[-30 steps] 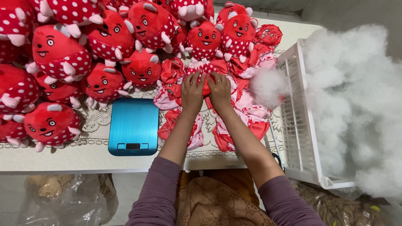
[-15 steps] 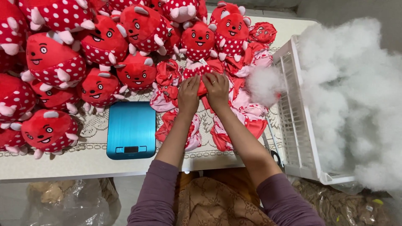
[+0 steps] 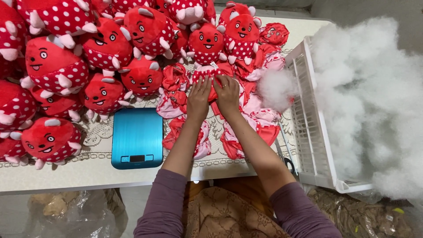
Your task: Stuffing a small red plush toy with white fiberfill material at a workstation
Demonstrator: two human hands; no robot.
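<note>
Seen from the head camera, my left hand (image 3: pixel 199 98) and my right hand (image 3: pixel 227 94) lie side by side, thumbs nearly touching, both pressed onto one unstuffed toy skin (image 3: pixel 210 76), red with white dots, which lies flat on the table (image 3: pixel 88 169); the fingers curl over the fabric and pinch it, so both hands are clamped on it. More flat skins (image 3: pixel 174 86) lie just left of my left hand, beneath both wrists and right of my right hand. Beyond my fingertips and far to the left sit the stuffed toys (image 3: pixel 53 66), round and red with smiling faces. Left of my left forearm rests a blue kitchen scale (image 3: pixel 137 136), its platform bare. Right of my right hand, a tuft of white stuffing (image 3: pixel 275 88) lies against a white slatted crate (image 3: pixel 310 128), tipped on its side, with a large heap of stuffing (image 3: pixel 374 97) spilling out of it.
</note>
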